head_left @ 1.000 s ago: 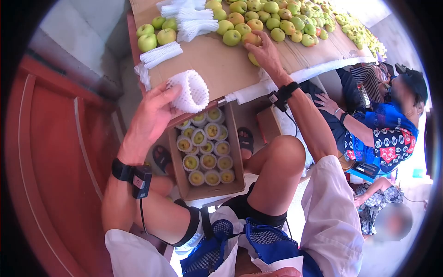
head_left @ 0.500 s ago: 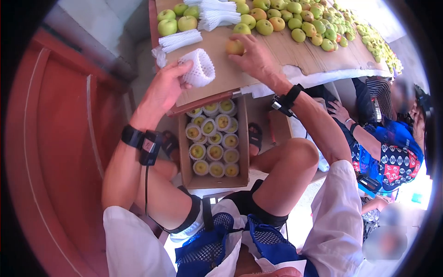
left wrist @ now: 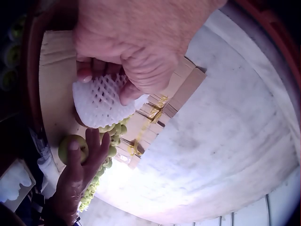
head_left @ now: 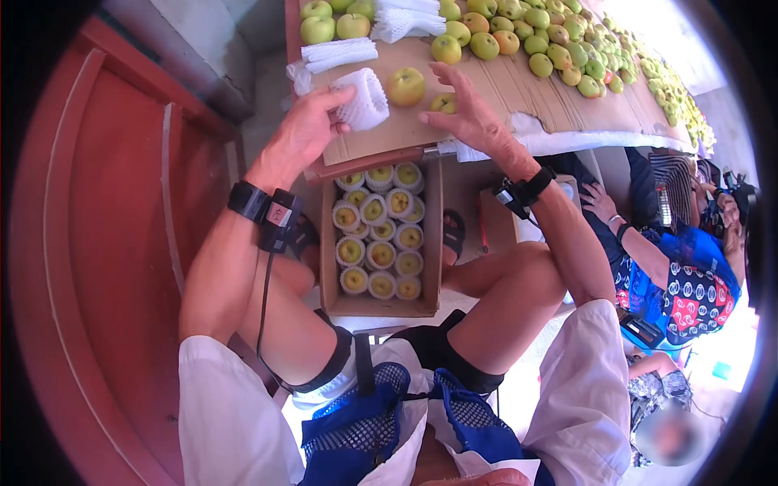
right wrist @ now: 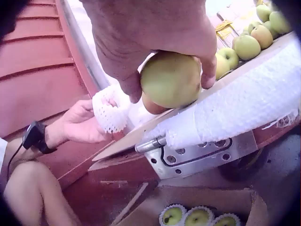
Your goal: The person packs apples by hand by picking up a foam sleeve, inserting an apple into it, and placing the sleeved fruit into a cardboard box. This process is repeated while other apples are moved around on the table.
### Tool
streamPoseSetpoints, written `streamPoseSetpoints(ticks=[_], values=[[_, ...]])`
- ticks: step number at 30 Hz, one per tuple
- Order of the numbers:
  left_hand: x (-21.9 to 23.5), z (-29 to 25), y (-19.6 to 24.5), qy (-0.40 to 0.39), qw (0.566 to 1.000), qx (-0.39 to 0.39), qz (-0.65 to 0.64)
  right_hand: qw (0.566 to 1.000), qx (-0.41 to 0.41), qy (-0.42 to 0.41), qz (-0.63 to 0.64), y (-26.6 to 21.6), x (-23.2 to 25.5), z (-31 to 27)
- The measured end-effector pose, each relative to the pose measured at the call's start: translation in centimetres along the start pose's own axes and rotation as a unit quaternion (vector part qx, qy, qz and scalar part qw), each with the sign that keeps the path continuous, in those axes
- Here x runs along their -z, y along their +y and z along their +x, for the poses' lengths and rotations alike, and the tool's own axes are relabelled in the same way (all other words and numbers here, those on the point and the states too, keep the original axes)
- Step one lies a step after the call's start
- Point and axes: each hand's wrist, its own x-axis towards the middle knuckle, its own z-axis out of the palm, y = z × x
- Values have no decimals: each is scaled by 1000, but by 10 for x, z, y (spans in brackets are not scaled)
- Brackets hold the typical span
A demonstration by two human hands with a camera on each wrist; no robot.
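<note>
My left hand (head_left: 308,125) pinches the rim of a white foam net sleeve (head_left: 365,101), its mouth spread; the left wrist view also shows the sleeve (left wrist: 103,101). A yellow-red apple (head_left: 405,87) rests on the cardboard (head_left: 381,144) just right of the sleeve. My right hand (head_left: 478,125) is spread around a second, greenish apple (head_left: 443,103) near the front edge. In the right wrist view, thumb and fingers stand on either side of this apple (right wrist: 171,80); whether they touch it is unclear.
Loose apples (head_left: 559,55) cover the table's far right, with several more (head_left: 318,30) at the far left beside folded sleeves (head_left: 339,53). Below the table edge, a carton (head_left: 327,275) holds sleeved apples. A person in blue (head_left: 685,275) sits at the right.
My right hand has let go of the yellow-red apple beside the sleeve and spread around the greenish one. My left hand keeps hold of the sleeve. The head view has shifted.
</note>
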Motion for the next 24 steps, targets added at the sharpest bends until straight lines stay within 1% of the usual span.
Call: streamPoseSetpoints(ticks=[4,7,10,13,19,22,24], values=[[-5,-3,3,11,1000,-6,-18,1000,9,-25,15,2,8,-6],[-8,-4,3,15,1000,1,-20,999,-12,-50,4,0,15,-11],[-5,-3,2,13,1000,-1,-16,998,-3,-65,0,-2,21,-15],[-5,-3,2,9,1000,-6,-20,997,-14,-72,-10,-5,25,-19],[-4,-5,5,9,999,-10,-34,990,-59,-91,-95,-11,39,-28],[-2,-6,5,7,999,-7,-34,985,-68,-98,-128,-9,39,-27],[-3,-9,6,2,999,-10,-37,988,-97,-64,-100,-11,35,-27]])
